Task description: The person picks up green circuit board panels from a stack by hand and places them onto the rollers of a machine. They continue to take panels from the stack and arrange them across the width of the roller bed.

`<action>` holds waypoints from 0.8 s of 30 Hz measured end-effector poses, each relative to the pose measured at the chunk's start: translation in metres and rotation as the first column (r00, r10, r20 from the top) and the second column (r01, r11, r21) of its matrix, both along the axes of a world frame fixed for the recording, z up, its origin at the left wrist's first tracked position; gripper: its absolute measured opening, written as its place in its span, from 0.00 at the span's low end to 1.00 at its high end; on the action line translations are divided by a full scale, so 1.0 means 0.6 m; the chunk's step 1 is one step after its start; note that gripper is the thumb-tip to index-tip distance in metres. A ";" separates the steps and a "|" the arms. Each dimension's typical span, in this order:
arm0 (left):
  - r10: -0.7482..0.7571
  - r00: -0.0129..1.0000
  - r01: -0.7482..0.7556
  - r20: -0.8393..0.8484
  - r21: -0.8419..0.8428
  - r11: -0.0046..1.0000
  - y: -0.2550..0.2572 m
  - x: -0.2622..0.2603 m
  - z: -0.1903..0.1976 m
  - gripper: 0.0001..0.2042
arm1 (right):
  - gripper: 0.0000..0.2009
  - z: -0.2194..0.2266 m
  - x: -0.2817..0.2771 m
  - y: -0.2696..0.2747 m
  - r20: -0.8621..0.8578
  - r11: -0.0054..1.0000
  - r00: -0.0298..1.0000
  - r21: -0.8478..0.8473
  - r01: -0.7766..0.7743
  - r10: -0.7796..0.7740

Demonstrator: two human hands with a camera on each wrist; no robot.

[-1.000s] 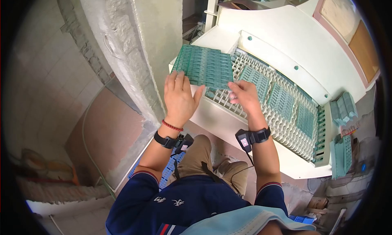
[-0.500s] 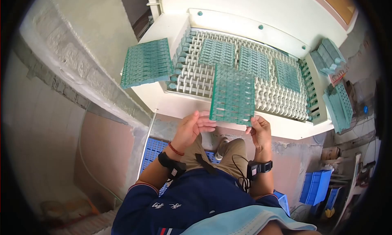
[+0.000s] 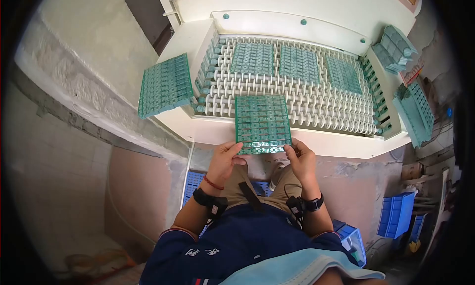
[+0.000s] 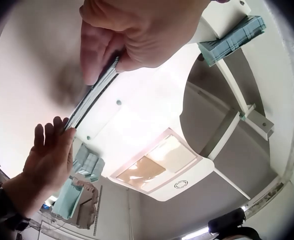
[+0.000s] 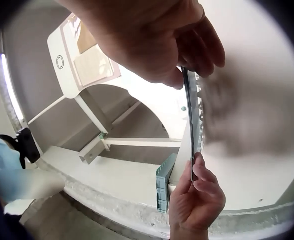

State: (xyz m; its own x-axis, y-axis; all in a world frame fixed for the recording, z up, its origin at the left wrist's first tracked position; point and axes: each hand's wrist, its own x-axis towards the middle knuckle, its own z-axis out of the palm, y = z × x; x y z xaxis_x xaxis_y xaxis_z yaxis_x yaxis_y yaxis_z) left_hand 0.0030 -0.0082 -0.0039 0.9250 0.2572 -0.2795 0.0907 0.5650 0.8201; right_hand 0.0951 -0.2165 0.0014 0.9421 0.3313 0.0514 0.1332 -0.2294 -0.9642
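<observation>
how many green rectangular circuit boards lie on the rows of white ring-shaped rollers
3. Left board, middle board and right board form a row along the far half of the white rollers. The held green board blocks some rollers from view, so anything there is hidden.

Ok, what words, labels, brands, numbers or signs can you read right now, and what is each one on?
No text can be quoted with certainty.
Navy shirt: small white characters on the chest, too small to read surely.
White machine cover: a dark oval mark, too small to read.
Held green board: fine printed pattern; any lettering is too small to make out.
</observation>
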 end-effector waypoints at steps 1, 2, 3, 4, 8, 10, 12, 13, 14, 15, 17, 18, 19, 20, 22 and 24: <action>0.009 1.000 -0.008 -0.009 0.043 0.999 0.001 0.001 0.002 0.12 | 0.11 0.005 -0.002 0.002 0.098 0.999 0.995 -0.028 0.027 -0.024; 0.006 1.000 -0.006 -0.009 0.043 0.999 0.001 0.003 0.005 0.12 | 0.12 0.011 -0.004 0.003 0.197 0.997 0.979 -0.054 0.057 -0.045; 0.026 0.999 -0.024 -0.021 0.091 0.996 0.002 0.005 0.007 0.11 | 0.12 0.019 -0.005 0.003 0.198 0.997 0.979 -0.054 0.059 -0.047; 0.047 0.998 -0.043 -0.031 0.137 0.990 0.002 0.008 0.009 0.11 | 0.12 0.029 -0.007 0.003 0.265 0.993 0.963 -0.083 0.083 -0.058; 0.058 0.998 -0.053 -0.020 0.186 0.981 0.000 0.015 0.013 0.10 | 0.11 0.045 -0.010 0.000 0.478 0.959 0.876 -0.212 0.191 -0.069; 0.069 0.998 -0.066 -0.001 0.272 0.960 -0.001 0.018 0.019 0.09 | 0.11 0.046 -0.008 -0.001 0.485 0.964 0.871 -0.186 0.192 -0.080; 0.075 0.997 -0.071 -0.005 0.265 0.962 0.000 0.020 0.021 0.09 | 0.10 0.042 -0.004 -0.005 0.491 0.968 0.866 -0.160 0.193 -0.091; 0.079 0.997 -0.075 -0.009 0.260 0.963 0.001 0.022 0.022 0.10 | 0.10 0.036 0.001 -0.010 0.173 0.993 0.978 -0.012 0.120 -0.117; 0.079 0.997 -0.075 -0.004 0.261 0.962 0.004 0.024 0.021 0.10 | 0.10 0.030 0.008 -0.015 -0.159 0.983 0.985 0.154 0.097 -0.073; 0.093 0.996 -0.094 0.012 0.221 0.971 0.009 0.025 0.019 0.10 | 0.10 0.025 0.017 -0.020 -0.157 0.983 0.985 0.155 0.097 -0.073; 0.110 0.994 -0.113 0.027 0.182 0.977 0.022 0.025 0.020 0.10 | 0.09 0.016 0.040 -0.033 -0.244 0.928 0.967 0.337 0.157 -0.075; 0.139 0.990 -0.138 0.003 0.173 0.975 0.032 0.029 0.026 0.10 | 0.09 0.015 0.051 -0.041 -0.243 0.928 0.967 0.338 0.156 -0.074; 0.167 0.986 -0.162 -0.020 0.164 0.973 0.043 0.034 0.032 0.09 | 0.09 0.014 0.064 -0.050 -0.235 0.915 0.965 0.351 0.198 -0.118; 0.167 0.986 -0.162 -0.017 0.164 0.973 0.055 0.039 0.034 0.09 | 0.09 0.014 0.078 -0.060 -0.226 0.900 0.960 0.364 0.239 -0.163; 0.218 0.976 -0.203 -0.023 0.281 0.938 0.082 0.051 0.035 0.10 | 0.09 0.015 0.106 -0.084 -0.197 0.927 0.954 0.258 0.271 -0.224; 0.228 0.973 -0.200 -0.028 0.385 0.901 0.099 0.057 0.038 0.11 | 0.10 0.017 0.126 -0.106 -0.101 0.945 0.959 0.169 0.279 -0.265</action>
